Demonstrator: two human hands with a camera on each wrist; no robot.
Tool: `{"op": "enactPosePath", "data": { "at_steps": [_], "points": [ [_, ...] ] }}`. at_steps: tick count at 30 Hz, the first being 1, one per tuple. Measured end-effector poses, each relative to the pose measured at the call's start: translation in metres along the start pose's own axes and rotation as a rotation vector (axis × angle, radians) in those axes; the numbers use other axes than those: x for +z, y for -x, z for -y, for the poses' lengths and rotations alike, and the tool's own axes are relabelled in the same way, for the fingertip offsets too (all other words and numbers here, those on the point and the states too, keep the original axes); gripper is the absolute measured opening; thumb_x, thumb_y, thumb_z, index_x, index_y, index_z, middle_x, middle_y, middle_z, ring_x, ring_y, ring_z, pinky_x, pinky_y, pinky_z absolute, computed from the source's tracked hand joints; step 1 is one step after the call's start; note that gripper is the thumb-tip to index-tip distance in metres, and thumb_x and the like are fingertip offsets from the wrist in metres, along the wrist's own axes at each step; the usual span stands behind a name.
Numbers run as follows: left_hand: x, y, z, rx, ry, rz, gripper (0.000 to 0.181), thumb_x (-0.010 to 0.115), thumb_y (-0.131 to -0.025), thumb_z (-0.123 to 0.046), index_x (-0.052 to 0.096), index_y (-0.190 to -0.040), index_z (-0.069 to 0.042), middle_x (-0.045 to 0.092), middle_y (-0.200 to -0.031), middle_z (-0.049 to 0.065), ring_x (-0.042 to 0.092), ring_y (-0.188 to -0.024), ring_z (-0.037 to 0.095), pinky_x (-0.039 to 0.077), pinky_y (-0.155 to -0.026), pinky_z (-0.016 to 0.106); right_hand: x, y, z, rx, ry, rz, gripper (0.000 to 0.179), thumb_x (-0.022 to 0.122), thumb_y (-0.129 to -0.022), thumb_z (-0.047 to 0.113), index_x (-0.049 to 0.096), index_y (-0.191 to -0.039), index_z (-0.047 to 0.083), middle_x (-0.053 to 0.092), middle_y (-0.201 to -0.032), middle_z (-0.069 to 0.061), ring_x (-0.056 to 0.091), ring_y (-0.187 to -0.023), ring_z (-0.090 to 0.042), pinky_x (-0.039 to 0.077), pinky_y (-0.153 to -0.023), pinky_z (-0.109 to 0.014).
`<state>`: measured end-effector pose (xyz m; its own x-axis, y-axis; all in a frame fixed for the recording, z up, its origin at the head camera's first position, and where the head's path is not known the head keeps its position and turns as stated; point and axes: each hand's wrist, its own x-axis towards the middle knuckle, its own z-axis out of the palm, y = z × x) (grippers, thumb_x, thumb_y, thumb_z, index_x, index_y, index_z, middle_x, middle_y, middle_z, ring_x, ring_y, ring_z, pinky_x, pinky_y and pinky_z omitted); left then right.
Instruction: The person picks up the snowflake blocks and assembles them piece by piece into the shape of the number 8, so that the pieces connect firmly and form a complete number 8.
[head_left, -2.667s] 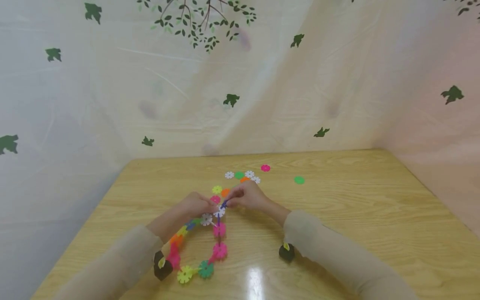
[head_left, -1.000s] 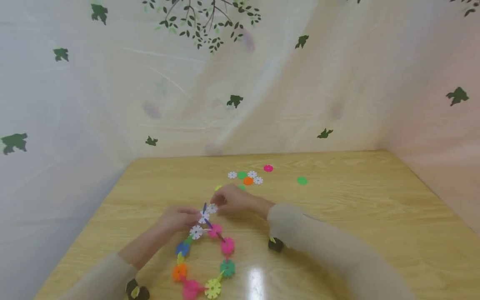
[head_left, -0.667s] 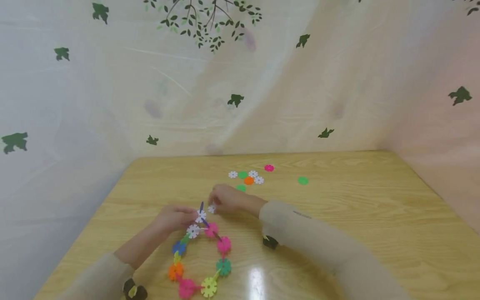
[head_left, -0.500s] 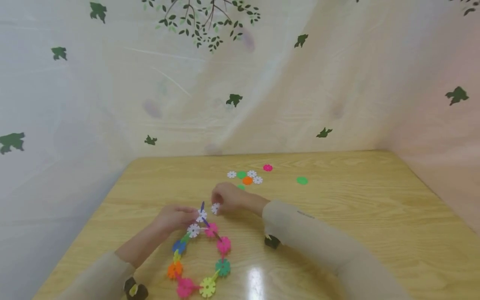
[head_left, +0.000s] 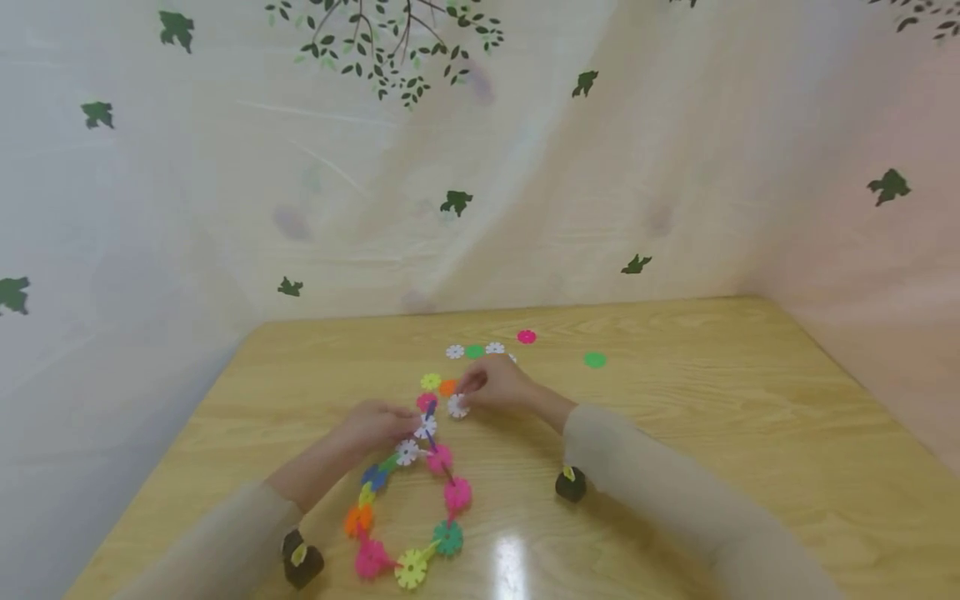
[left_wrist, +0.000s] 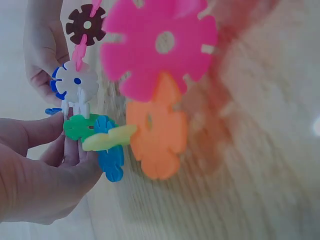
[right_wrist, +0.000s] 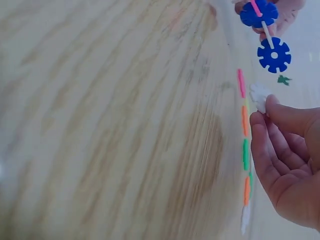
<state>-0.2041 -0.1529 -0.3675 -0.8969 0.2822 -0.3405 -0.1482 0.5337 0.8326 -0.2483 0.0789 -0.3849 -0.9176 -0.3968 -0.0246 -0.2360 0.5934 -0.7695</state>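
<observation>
Slotted flower-shaped plastic discs are linked into a closed ring that includes a green disc [head_left: 447,538], a yellow disc [head_left: 411,569] and an orange disc [head_left: 358,521]. My left hand [head_left: 378,427] pinches a white disc [head_left: 426,427] at the ring's far end. A dark blue disc [right_wrist: 274,56] projects from that end, shown face-on in the right wrist view. Just right of it, my right hand [head_left: 498,385] pinches a loose white disc [head_left: 457,407] between thumb and fingertip, apart from the ring. In the left wrist view a pink disc [left_wrist: 160,45] looms close.
Loose discs lie flat behind the hands on the wooden table [head_left: 675,433]: a yellow one [head_left: 431,381], an orange one [head_left: 447,387], a pink one [head_left: 527,337] and several more. A green disc [head_left: 595,360] lies off to the right. A printed cloth [head_left: 525,167] hangs behind the table.
My right hand, earlier at the dark blue disc on the ring, now holds a white disc and has drawn it away to the right. My left hand keeps its pinch on the ring.
</observation>
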Motion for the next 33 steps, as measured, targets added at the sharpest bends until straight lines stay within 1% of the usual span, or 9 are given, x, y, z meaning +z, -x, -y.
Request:
{"op": "enactPosePath", "data": {
  "at_steps": [3,6,8,10,13,18,23,28,33],
  "points": [
    [0.005,-0.005,-0.005,-0.025,-0.004,0.021,0.037,0.063,-0.091,-0.017,0.062,-0.119,0.008,0.066,-0.12,0.023,0.064,-0.113,0.032,0.054,-0.097,0.04,-0.006,0.004,-0.004,0.137,-0.154,-0.018,0.018,0.077,-0.08,0.015,0.074,-0.095,0.006,0.075,-0.085,-0.008,0.067,-0.069,-0.008,0.058,-0.068,-0.023],
    [0.007,-0.01,-0.008,-0.045,0.002,0.057,0.035,0.063,-0.092,-0.016,0.063,-0.119,0.007,0.066,-0.121,0.022,0.066,-0.109,0.029,0.054,-0.097,0.039,-0.009,0.008,-0.004,0.244,-0.312,-0.018,0.022,0.073,-0.084,0.013,0.071,-0.102,0.001,0.075,-0.09,-0.012,0.068,-0.068,-0.011,0.06,-0.07,-0.027],
    [0.008,-0.013,-0.009,-0.055,0.009,0.075,0.034,0.064,-0.092,-0.015,0.064,-0.117,0.007,0.067,-0.12,0.021,0.067,-0.106,0.025,0.054,-0.097,0.038,-0.011,0.011,-0.003,0.279,-0.372,-0.013,0.025,0.072,-0.085,0.012,0.069,-0.106,-0.001,0.074,-0.094,-0.014,0.069,-0.07,-0.012,0.061,-0.073,-0.028],
    [0.009,-0.015,-0.01,-0.052,0.007,0.091,0.033,0.065,-0.091,-0.016,0.065,-0.116,0.006,0.068,-0.118,0.02,0.067,-0.104,0.02,0.055,-0.095,0.036,-0.012,0.013,-0.004,0.296,-0.394,-0.012,0.026,0.071,-0.085,0.012,0.069,-0.107,-0.001,0.074,-0.097,-0.014,0.068,-0.07,-0.011,0.06,-0.074,-0.028],
    [0.009,-0.017,-0.01,-0.047,-0.023,0.107,0.034,0.067,-0.09,-0.019,0.066,-0.115,0.004,0.068,-0.118,0.018,0.066,-0.105,0.022,0.055,-0.095,0.035,-0.011,0.014,-0.006,0.324,-0.422,-0.017,0.026,0.071,-0.085,0.011,0.069,-0.108,-0.001,0.074,-0.095,-0.013,0.068,-0.069,-0.01,0.06,-0.074,-0.026],
    [0.01,-0.018,-0.012,-0.03,-0.051,0.14,0.035,0.067,-0.09,-0.021,0.066,-0.116,0.002,0.067,-0.121,0.019,0.064,-0.113,0.029,0.053,-0.098,0.038,-0.009,0.017,-0.005,0.331,-0.473,-0.013,0.026,0.07,-0.086,0.008,0.068,-0.109,-0.004,0.074,-0.087,-0.009,0.066,-0.065,-0.009,0.06,-0.071,-0.025],
    [0.01,-0.018,-0.011,-0.024,-0.034,0.173,0.038,0.066,-0.091,-0.02,0.063,-0.119,0.005,0.064,-0.125,0.022,0.061,-0.118,0.032,0.051,-0.101,0.041,-0.008,0.018,-0.002,0.329,-0.486,-0.015,0.027,0.07,-0.086,0.008,0.068,-0.109,-0.005,0.074,-0.085,-0.006,0.065,-0.064,-0.008,0.06,-0.071,-0.024],
    [0.01,-0.018,-0.01,-0.032,-0.042,0.17,0.036,0.066,-0.09,-0.021,0.065,-0.117,0.003,0.065,-0.123,0.02,0.061,-0.118,0.032,0.051,-0.101,0.041,-0.007,0.019,-0.001,0.32,-0.484,-0.015,0.027,0.07,-0.086,0.009,0.068,-0.109,-0.004,0.074,-0.088,-0.007,0.066,-0.065,-0.008,0.06,-0.071,-0.024],
    [0.01,-0.018,-0.009,-0.03,-0.041,0.172,0.034,0.066,-0.091,-0.02,0.066,-0.116,0.003,0.067,-0.12,0.019,0.064,-0.113,0.029,0.052,-0.1,0.04,-0.005,0.019,-0.002,0.284,-0.442,-0.012,0.023,0.071,-0.085,0.009,0.07,-0.105,-0.003,0.075,-0.086,-0.008,0.066,-0.064,-0.008,0.06,-0.071,-0.025]
  ]
}}
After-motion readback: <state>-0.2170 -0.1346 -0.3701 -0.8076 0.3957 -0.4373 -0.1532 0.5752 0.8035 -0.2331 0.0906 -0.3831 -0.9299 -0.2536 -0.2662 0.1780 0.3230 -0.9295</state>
